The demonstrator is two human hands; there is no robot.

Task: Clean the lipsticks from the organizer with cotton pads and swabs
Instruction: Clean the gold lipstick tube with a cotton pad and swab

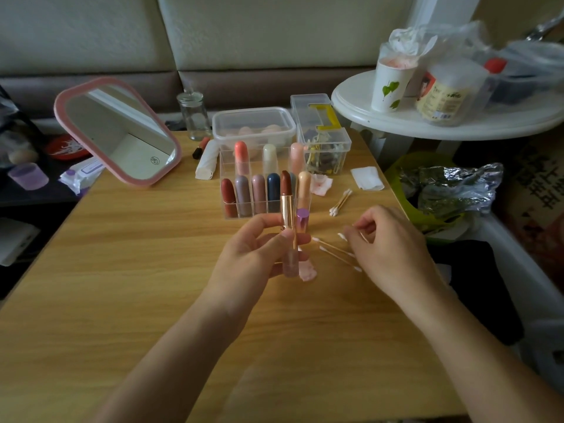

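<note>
Head view: your left hand [262, 251] grips the uncapped brown lipstick [287, 203] upright above the middle of the table [122, 270]; your right hand [390, 242] pinches a cotton swab [341, 236]; the organizer [244, 213] stands near the far edge.

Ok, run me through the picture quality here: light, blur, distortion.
Head view: dim, soft light, so shadows on the table are faint; head view: the wide lens curves the table's edges and the sofa back; head view: the plastic bags at upper right look smeared, while the lipstick in the left hand and the cotton swab pinched by the right hand are fairly sharp.
</note>
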